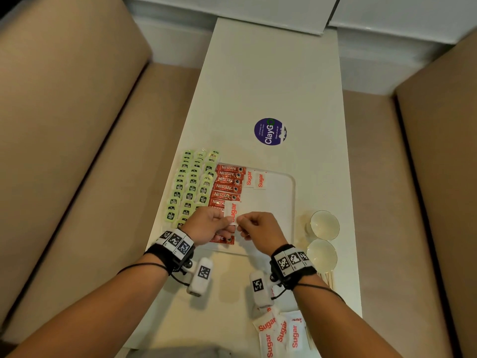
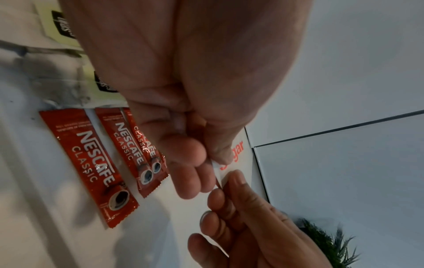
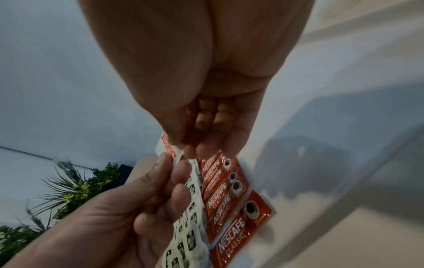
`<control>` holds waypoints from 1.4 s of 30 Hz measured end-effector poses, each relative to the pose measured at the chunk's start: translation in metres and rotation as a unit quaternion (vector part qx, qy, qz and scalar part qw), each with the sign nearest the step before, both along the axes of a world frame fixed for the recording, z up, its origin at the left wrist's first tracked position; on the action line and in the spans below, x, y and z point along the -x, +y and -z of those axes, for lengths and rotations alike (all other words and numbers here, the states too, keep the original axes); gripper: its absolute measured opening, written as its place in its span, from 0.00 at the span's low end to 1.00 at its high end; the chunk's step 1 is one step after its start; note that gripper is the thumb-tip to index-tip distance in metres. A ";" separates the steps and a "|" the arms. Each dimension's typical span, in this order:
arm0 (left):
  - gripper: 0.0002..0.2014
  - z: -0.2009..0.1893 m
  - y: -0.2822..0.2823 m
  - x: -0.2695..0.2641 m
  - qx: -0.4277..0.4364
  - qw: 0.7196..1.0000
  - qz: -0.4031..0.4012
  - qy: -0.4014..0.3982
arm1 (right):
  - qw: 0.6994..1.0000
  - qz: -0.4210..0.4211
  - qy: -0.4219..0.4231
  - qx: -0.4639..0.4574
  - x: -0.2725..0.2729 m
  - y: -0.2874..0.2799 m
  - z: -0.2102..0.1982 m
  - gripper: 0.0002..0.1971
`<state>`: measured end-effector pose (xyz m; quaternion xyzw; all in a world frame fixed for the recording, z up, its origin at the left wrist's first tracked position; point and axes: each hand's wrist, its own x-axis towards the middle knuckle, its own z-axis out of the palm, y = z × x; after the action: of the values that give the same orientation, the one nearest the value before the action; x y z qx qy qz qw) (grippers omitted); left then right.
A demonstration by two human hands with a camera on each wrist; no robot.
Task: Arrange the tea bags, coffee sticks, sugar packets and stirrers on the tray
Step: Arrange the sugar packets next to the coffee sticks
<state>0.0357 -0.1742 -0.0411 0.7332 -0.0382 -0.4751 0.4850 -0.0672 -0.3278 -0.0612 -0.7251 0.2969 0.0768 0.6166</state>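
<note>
Both hands, left hand [image 1: 209, 223] and right hand [image 1: 258, 226], pinch one sugar packet [image 1: 231, 212] above the tray [image 1: 290, 202], seemingly lining it up beside the coffee sticks [image 1: 227, 186].

A long white table [image 1: 271, 81] runs between two tan benches. The white tray [image 1: 289, 202] sits on it. Beyond the tray lies a round purple sticker [image 1: 270, 131]; just right of it, two glass cups [image 1: 324, 224]; nearer than it, loose sugar packets [image 1: 281, 332] and wooden stirrers [image 1: 327, 279].
</note>
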 end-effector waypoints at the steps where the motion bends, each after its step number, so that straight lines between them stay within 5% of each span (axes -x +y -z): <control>1: 0.12 0.000 0.000 0.000 0.001 1.000 -0.001 0.000 | 1.000 -0.001 -0.001 0.004 0.000 0.001 0.000 0.10; 19: 0.05 0.013 0.027 0.014 -0.033 0.990 0.096 -0.094 | 0.974 0.008 0.127 0.189 -0.050 -0.053 0.032 0.21; 42: 0.05 0.030 0.043 0.020 -0.041 0.989 0.099 -0.101 | 0.964 -0.012 0.151 0.219 -0.059 -0.048 0.036 0.19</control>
<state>0.0157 -0.1309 -0.0712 0.7895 -0.1395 -0.4452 0.3987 -0.0078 -0.3757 -0.0974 -0.8262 0.3870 0.1259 0.3895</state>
